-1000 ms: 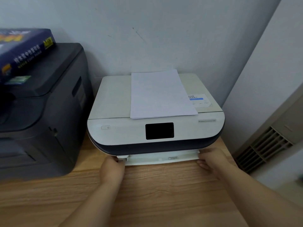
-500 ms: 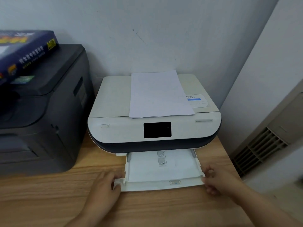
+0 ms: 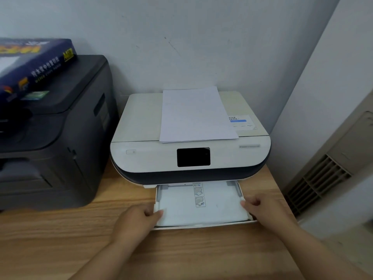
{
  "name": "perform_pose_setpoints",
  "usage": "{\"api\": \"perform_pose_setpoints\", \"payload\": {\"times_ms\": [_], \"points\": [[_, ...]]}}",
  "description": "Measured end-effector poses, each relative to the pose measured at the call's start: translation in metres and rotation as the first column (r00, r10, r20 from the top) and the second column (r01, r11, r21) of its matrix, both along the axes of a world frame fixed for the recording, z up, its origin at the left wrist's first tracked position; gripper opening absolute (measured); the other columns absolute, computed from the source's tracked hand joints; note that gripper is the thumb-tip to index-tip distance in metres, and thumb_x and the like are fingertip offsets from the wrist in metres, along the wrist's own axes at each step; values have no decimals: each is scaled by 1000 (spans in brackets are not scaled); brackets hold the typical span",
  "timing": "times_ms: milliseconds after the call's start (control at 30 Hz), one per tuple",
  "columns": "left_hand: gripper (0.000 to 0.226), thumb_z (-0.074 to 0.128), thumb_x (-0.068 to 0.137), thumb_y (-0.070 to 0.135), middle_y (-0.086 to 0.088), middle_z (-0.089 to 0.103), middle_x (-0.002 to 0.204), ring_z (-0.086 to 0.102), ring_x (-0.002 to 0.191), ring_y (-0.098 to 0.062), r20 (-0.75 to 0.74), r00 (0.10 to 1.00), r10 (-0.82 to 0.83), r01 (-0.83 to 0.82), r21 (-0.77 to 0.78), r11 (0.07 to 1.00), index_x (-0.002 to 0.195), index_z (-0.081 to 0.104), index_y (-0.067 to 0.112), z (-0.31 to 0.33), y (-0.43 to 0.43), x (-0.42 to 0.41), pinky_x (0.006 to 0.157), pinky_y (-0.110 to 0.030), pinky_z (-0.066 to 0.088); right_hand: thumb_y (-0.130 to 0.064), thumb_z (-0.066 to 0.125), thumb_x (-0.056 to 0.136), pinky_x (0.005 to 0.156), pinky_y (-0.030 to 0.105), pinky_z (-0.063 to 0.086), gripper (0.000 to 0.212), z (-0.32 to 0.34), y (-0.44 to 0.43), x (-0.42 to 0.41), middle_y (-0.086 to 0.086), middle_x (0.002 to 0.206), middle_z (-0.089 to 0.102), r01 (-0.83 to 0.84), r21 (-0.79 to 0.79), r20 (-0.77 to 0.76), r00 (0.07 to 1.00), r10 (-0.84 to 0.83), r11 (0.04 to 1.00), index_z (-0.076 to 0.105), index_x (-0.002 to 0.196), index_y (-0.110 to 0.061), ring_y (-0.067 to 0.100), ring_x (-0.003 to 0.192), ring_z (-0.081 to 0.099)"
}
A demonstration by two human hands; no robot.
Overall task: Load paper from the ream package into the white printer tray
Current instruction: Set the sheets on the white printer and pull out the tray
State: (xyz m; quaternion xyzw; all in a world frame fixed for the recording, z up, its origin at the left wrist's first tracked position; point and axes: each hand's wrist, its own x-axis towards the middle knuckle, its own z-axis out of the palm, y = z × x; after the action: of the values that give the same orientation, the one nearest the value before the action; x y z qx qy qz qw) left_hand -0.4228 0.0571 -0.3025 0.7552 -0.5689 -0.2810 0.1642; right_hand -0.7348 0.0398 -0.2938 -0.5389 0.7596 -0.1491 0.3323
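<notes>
Held tray (image 3: 201, 225) by its 2 sides — left hand (image 3: 137, 221) at left edge, right hand (image 3: 266, 211) at right, fingers curled. Stuck out from printer (image 3: 145, 158) front. Saw paper (image 3: 197, 114) on its lid, ream (image 3: 34, 63) atop black printer (image 3: 60, 138).

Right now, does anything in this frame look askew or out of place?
Mildly: a loose paper stack rests on the white printer's lid rather than in the open tray. The ream package lies atop the black printer.
</notes>
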Motion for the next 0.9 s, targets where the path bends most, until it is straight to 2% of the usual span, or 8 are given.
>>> {"api": "perform_pose_setpoints", "payload": {"times_ms": [67, 133, 233, 300, 433, 567, 700, 900], "points": [[39, 59, 82, 47, 5, 56, 54, 53, 57, -14, -45, 999, 25, -24, 42, 999, 54, 52, 21, 1, -8, 1, 56, -28, 38, -34, 62, 86, 57, 26, 40, 25, -1, -5, 2, 0, 62, 61, 50, -33, 70, 996, -48, 998, 64, 72, -12, 13, 58, 54], [33, 58, 83, 48, 4, 61, 61, 56, 62, -14, -36, 999, 32, -30, 56, 998, 65, 59, 21, 2, -16, 1, 60, -30, 44, -29, 66, 84, 59, 27, 41, 25, -5, -9, 4, 4, 62, 62, 91, -37, 119, 989, -86, 995, 67, 80, -5, 17, 57, 54], [23, 62, 84, 40, 5, 62, 74, 57, 69, -12, -47, 998, 38, -36, 43, 998, 84, 64, 18, -1, -21, 0, 60, -28, 43, -23, 67, 83, 57, 27, 38, 31, -12, -10, 1, 5, 53, 52, 116, -34, 167, 980, -108, 993, 66, 77, 7, 17, 51, 46], [17, 64, 85, 34, 7, 59, 77, 56, 72, -11, -91, 994, 54, -51, 33, 998, 90, 61, 18, -2, -19, -3, 58, -24, 41, -22, 68, 83, 57, 28, 37, 28, -13, -10, -1, 5, 52, 50, 113, -14, 174, 979, -109, 993, 64, 70, 3, 17, 51, 45], [12, 66, 84, 30, 7, 59, 77, 55, 71, -10, -86, 996, 33, -30, 34, 999, 83, 59, 20, -1, -15, -2, 57, -22, 39, -18, 67, 82, 52, 24, 33, 36, -13, -5, -6, 1, 48, 43, 61, 23, 181, 981, -64, 998, 45, 54, -14, 15, 47, 40], [16, 69, 80, 31, 7, 60, 70, 52, 64, -8, -73, 997, -18, 23, 69, 997, 70, 59, 23, 0, -7, 4, 54, -22, 36, -17, 68, 81, 54, 26, 40, 34, -10, 2, -7, 4, 51, 47, 18, 74, 159, 987, -29, 997, 46, 56, -14, 15, 50, 46], [22, 72, 78, 29, 6, 57, 60, 51, 57, -7, -100, 994, -35, 43, 83, 996, 64, 56, 23, -1, 6, 7, 53, -22, 36, -8, 67, 82, 43, 19, 31, 47, -6, 13, -9, 5, 49, 37, -3, 130, 215, 976, -25, 992, 32, 52, -17, 11, 37, 34], [22, 74, 75, 32, 7, 58, 60, 51, 57, -6, -79, 995, -68, 77, 125, 989, 64, 58, 23, 2, 22, 9, 53, -20, 36, -9, 67, 81, 40, 15, 33, 36, 0, 30, -10, 5, 48, 47, -36, 184, 180, 984, 2, 982, 43, 54, -12, 6, 30, 39]]}}
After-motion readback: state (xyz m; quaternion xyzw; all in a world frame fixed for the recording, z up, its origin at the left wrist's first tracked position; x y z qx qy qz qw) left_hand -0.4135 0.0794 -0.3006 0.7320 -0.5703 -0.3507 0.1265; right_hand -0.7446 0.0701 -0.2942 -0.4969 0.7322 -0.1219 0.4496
